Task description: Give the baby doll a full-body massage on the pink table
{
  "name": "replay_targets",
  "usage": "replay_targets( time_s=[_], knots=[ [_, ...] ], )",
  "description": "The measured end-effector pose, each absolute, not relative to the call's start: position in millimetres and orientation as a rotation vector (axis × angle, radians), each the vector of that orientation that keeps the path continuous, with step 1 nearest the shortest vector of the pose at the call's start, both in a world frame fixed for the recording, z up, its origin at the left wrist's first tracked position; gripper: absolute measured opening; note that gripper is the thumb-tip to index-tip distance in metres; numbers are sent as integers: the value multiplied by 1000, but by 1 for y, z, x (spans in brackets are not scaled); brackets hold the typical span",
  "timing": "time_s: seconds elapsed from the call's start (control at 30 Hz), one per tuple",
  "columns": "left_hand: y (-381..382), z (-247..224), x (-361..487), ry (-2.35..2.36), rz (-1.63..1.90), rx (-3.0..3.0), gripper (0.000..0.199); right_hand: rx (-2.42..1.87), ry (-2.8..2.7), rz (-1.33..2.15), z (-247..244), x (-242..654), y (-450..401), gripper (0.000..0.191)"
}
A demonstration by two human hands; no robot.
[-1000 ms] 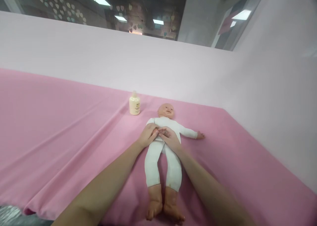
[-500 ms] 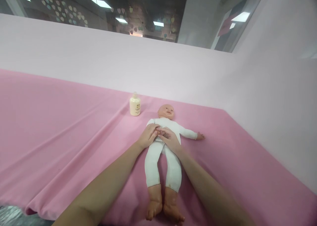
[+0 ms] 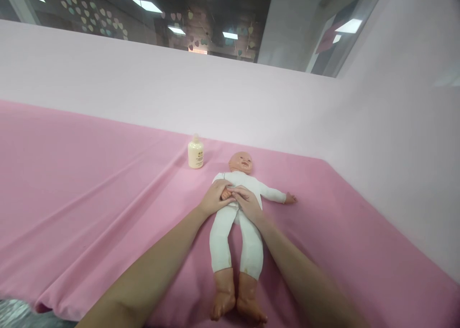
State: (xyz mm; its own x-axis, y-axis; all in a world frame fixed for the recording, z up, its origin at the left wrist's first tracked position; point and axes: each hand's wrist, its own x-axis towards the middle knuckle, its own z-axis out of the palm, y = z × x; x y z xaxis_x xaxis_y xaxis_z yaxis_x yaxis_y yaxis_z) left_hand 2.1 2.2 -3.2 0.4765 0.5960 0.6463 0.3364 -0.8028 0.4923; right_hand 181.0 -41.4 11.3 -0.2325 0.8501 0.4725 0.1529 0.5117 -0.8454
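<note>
Lying face-up from mid-view down to 6 o'clock, head at the 12 o'clock end, is a tan plastic baby doll in white fabric (image 3: 240, 177). Left hand (image 3: 214, 199) is curled around the doll's small bare hand (image 3: 226, 194), prolly to keep it steady; right hand (image 3: 247, 203) sits at 4 o'clock, bent over it, though can't tell if it's gripping. Glossy cream bottle with dark lettering (image 3: 196, 156) stands at 11 o'clock, guessing so forearms (image 3: 172, 249) don't knock it, on the pink cloth-covered table (image 3: 108, 174).

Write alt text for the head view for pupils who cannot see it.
A person's left hand holds the small hand of a white-clothed doll, the right hand close beside. The doll lies on its back on pink cloth, a cream bottle standing beside its head.
</note>
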Motion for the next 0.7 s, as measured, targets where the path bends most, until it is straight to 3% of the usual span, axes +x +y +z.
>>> replay_targets(
  time_s=[0.13, 0.7],
  knots=[
    [5, -5, 3, 791, 1208, 2453, 27, -850, -1683, 824, 12, 181, -42, 22],
    [12, -16, 4, 785, 1263, 2415, 14, -858, -1617, 914, 13, 176, -44, 28]
  ],
)
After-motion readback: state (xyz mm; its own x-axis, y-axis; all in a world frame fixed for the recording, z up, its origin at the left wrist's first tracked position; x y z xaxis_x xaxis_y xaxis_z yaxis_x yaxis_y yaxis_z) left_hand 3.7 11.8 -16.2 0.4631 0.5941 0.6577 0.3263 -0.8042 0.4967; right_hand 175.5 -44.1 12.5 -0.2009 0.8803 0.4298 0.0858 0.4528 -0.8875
